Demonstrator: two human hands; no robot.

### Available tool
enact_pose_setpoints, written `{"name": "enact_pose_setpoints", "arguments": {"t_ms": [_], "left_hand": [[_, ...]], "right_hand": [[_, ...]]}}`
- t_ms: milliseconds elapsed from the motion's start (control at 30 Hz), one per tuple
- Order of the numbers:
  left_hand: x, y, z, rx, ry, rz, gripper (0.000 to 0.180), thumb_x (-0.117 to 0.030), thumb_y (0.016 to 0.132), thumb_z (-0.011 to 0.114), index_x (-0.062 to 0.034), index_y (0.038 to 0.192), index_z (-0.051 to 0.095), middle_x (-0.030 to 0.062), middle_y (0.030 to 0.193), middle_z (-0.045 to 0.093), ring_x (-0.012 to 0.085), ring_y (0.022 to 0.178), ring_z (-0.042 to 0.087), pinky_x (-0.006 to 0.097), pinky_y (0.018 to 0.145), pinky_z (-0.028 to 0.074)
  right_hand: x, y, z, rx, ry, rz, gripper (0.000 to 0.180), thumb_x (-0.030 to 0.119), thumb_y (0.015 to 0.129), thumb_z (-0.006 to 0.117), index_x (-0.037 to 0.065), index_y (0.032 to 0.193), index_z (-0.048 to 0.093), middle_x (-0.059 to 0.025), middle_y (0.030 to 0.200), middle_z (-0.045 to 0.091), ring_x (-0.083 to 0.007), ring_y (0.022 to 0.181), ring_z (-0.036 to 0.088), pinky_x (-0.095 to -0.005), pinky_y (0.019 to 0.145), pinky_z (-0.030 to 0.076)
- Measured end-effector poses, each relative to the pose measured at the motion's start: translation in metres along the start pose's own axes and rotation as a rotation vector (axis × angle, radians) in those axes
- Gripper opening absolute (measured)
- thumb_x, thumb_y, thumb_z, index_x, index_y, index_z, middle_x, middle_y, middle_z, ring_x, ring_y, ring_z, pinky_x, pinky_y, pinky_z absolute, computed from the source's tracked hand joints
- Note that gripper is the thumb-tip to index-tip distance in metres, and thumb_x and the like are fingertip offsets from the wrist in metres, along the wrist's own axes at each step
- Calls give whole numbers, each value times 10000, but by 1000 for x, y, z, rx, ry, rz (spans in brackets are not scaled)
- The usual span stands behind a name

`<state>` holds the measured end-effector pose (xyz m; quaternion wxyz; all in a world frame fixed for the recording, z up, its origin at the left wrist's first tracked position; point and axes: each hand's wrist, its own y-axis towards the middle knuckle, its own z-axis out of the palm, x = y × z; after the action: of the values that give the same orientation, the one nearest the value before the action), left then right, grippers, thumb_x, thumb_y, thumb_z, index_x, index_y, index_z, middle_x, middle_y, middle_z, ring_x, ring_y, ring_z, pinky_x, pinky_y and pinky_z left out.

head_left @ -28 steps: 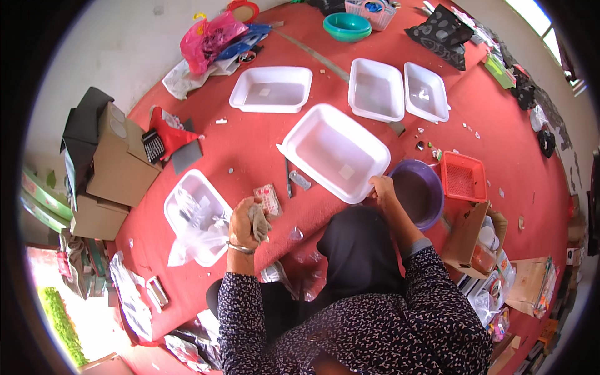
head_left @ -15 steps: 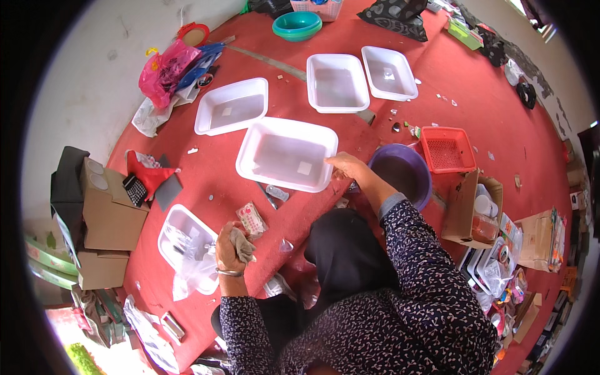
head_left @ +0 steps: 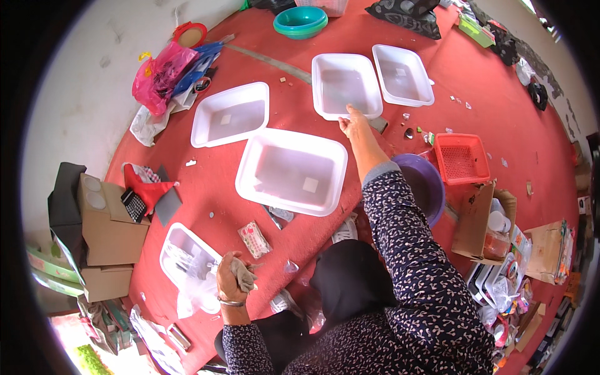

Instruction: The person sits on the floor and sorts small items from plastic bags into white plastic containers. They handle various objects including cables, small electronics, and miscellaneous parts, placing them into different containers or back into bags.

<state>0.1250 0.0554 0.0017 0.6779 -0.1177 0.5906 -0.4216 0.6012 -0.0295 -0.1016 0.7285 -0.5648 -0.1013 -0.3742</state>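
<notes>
My left hand (head_left: 230,280) is closed around a crumpled beige-grey cloth (head_left: 242,275), above the edge of a white tub (head_left: 178,234) with clear plastic bags (head_left: 190,275) in it. Stretched far forward, my right hand (head_left: 357,128) grips the near rim of a white rectangular tub (head_left: 345,67), one finger inside the rim and others outside. Nearer to me lies a larger white tub (head_left: 269,139) with a pale square label on its bottom. Another white tub (head_left: 201,128) sits to its left, and one more (head_left: 403,55) stands at the far right.
A purple basin (head_left: 439,194) and a red basket (head_left: 462,139) stand to the right, with an open cardboard box (head_left: 465,231) nearby. A patterned packet (head_left: 254,240) lies on the red carpet (head_left: 294,250). Teal basins (head_left: 300,22) are at the back; cartons (head_left: 112,231) stand left.
My right hand has let go of the larger near tub and moved forward to the rim of the tub behind it. My left hand still holds the cloth. The view has shifted slightly.
</notes>
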Motion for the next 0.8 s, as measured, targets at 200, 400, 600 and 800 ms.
{"name": "enact_pose_setpoints", "arguments": {"t_ms": [200,400,600,800], "left_hand": [[1,10,6,-13,-6,-24,259,-266,768,541,-22,848,506,105,600,509,229,498,523,320,421,463],[-3,-1,10,46,-54,-15,241,-242,762,550,-17,839,511,100,611,522,229,503,534,301,435,473],[-1,2,-3,187,1,-27,310,-306,784,520,-25,914,521,110,648,534,203,477,538,276,389,446],[-3,-7,-1,120,-4,79,279,-270,788,514,-1,859,540,112,649,549,187,489,541,268,392,446]], "right_hand": [[8,-5,15,106,232,67,157,42,723,508,102,864,471,-45,720,488,-121,521,432,-203,394,304],[23,-72,-40,307,-313,-85,142,76,651,537,93,776,472,-39,588,422,-104,352,282,-227,327,180],[8,-141,-105,332,-803,-123,88,109,619,556,59,645,488,1,493,422,-54,311,256,-217,303,146],[-18,-152,-94,332,-1163,-314,224,192,680,561,-23,640,510,-37,505,420,-116,348,355,-275,317,223]]}}
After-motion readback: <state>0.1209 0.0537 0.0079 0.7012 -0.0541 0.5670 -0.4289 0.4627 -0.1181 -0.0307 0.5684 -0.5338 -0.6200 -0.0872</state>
